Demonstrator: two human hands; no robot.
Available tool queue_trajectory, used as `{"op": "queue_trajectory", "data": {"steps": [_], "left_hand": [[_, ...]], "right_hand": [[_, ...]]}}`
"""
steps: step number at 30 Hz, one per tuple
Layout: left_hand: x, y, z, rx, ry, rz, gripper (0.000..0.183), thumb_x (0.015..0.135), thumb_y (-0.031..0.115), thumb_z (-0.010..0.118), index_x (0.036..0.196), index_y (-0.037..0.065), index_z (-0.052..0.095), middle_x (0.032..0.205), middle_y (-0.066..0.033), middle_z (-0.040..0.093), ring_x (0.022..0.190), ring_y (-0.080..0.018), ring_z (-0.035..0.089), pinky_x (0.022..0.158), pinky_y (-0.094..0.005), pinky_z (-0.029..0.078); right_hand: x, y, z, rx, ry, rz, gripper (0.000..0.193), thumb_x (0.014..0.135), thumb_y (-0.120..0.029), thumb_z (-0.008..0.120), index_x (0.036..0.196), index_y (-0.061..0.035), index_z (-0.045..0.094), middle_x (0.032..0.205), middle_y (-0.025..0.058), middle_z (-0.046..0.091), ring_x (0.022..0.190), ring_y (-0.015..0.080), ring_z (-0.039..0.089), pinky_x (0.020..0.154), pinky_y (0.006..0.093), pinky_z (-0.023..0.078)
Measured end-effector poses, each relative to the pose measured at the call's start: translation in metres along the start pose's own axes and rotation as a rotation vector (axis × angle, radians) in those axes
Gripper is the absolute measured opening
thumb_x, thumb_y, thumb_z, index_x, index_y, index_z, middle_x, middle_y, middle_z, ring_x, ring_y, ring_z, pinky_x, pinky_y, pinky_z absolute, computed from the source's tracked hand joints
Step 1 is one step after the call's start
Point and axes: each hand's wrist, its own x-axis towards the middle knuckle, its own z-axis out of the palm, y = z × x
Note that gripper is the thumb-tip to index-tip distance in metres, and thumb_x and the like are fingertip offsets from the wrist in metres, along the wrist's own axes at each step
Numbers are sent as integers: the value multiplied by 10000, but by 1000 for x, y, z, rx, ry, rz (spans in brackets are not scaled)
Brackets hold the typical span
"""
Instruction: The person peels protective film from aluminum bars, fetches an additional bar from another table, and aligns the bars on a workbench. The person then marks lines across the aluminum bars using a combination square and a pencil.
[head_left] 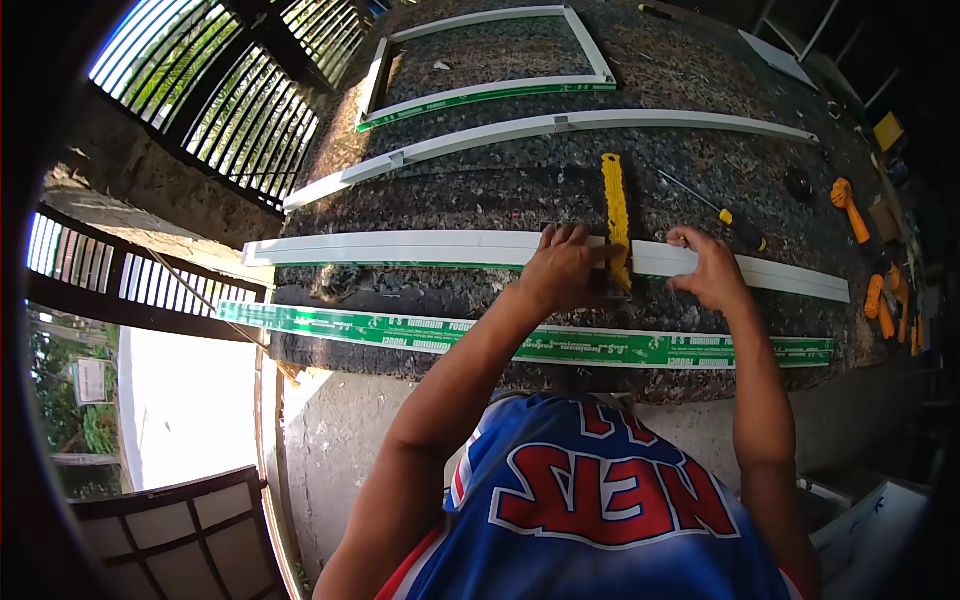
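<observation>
A long white aluminum bar [400,247] lies crosswise on the worktable in front of me. Across it rests a yellow square [614,200], its blade pointing away from me. My left hand [558,268] is closed at the near end of the square, pressing it against the bar; the fingertips reach over the bar's far edge. To the right of the square, my right hand [712,270] grips the bar between thumb and fingers. Closer to me lies another bar wrapped in green printed film [620,346], beneath my forearms.
Beyond lie a thin white bar [460,142] with small brackets and a white rectangular frame [488,92]. A screwdriver [700,197] sits right of the square. Orange-handled tools [850,208] line the table's right edge. A slatted window [250,110] stands at left.
</observation>
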Motion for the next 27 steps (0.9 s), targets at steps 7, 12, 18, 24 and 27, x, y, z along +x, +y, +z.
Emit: {"op": "queue_trajectory", "data": {"steps": [7,12,18,24,27], "left_hand": [[-58,-73,-52,55,-55,-32,842,655,322,859,1431,331,533,1523,-132,417,1440,-371,336,1189,-594,171],[-95,-119,-78,97,-58,-87,886,609,282,870,1432,296,540,1526,-126,418,1435,-365,345,1197,-556,183],[-113,-150,-89,51,-67,-108,874,599,302,871,1413,322,552,1537,-105,404,1441,-331,354,1194,-612,151],[-110,-148,-86,-3,-49,-79,852,626,278,865,1416,315,548,1539,-83,410,1450,-326,339,1210,-612,121],[-109,-148,-86,90,-8,-25,873,601,275,883,1413,256,564,1512,-113,445,1408,-340,393,1191,-524,228]], "right_hand": [[-1,2,2,47,27,43,677,591,10,864,1211,-47,598,1122,142,706,1086,312,673,929,388,513],[1,-5,0,53,12,71,688,591,31,852,1224,-49,595,1126,142,711,1088,295,679,935,375,511],[3,-8,1,31,-16,122,689,587,32,854,1220,-52,596,1109,137,714,1076,288,681,934,374,507],[0,-11,0,39,-7,140,675,593,44,851,1210,-55,596,1125,127,711,1083,275,672,937,370,498],[5,-15,-2,24,-22,148,672,600,52,846,1215,-56,597,1135,128,710,1089,271,669,943,367,495]]}}
